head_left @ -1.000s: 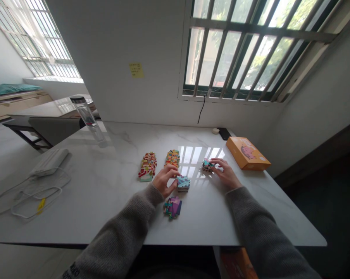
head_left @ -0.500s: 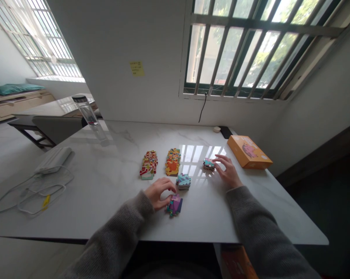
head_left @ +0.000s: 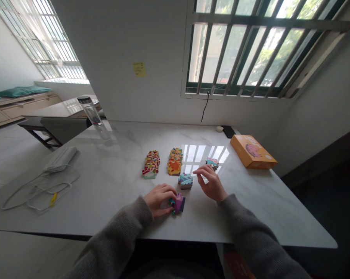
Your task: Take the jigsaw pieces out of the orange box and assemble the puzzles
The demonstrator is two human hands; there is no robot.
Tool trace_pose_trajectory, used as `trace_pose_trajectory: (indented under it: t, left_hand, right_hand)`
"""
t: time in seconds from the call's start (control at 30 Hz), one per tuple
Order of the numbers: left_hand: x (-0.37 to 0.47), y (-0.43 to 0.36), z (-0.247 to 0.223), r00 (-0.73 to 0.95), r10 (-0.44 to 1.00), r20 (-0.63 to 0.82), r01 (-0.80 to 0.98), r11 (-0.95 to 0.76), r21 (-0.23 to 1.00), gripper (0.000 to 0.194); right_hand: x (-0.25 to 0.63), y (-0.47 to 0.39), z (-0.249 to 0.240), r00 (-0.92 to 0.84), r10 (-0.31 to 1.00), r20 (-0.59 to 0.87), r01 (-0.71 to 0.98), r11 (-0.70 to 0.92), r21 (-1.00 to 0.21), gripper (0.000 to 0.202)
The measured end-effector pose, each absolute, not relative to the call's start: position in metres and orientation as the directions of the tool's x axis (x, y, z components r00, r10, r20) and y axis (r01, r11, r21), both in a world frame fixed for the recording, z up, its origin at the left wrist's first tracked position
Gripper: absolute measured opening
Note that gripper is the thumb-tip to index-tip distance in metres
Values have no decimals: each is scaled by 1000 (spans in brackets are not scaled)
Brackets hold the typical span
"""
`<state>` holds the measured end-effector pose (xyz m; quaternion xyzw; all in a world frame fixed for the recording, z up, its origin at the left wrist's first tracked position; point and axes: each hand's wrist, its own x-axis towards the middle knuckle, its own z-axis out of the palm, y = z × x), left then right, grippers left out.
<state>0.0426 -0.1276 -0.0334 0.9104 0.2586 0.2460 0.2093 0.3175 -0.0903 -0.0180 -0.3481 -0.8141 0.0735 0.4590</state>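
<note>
My left hand (head_left: 161, 200) rests on the table at the near side, thumb and fingers closed about the left side of some purple and teal puzzle pieces (head_left: 179, 204). Just beyond them stands a small stack of light-blue puzzle pieces (head_left: 185, 181). My right hand (head_left: 211, 183) is to the right of that stack, fingers bent and thumb apart, with nothing visible in it. Behind it, partly covered by the hand, sits another stack of teal and pink puzzle pieces (head_left: 212, 162). Farther left lie two overlapping rows, red puzzle pieces (head_left: 151, 164) and orange puzzle pieces (head_left: 175, 162).
An orange box (head_left: 254, 152) lies at the right of the white table (head_left: 119, 170), near a black phone-like object (head_left: 228, 131) and a small white item (head_left: 219, 128). At left are a white device (head_left: 61, 159) with a looped cable (head_left: 35, 209) and a clear bottle (head_left: 91, 112).
My right hand has left the teal and pink stack and moved left and nearer, towards the light-blue stack. My left hand's fingers have come closer around the purple pieces. The view has shifted slightly.
</note>
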Motion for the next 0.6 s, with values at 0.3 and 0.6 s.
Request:
trace_pose_trajectory:
  t: [0.3, 0.6]
  left_hand:
    - [51, -129, -9, 593, 608, 528, 310, -778, 547, 18]
    - [79, -93, 18, 616, 473, 630, 323, -881, 346, 37]
  right_hand:
    - [306, -101, -11, -285, 782, 554, 349, 623, -700, 20]
    - [296, -101, -4, -341, 885, 317, -20, 331, -944, 41]
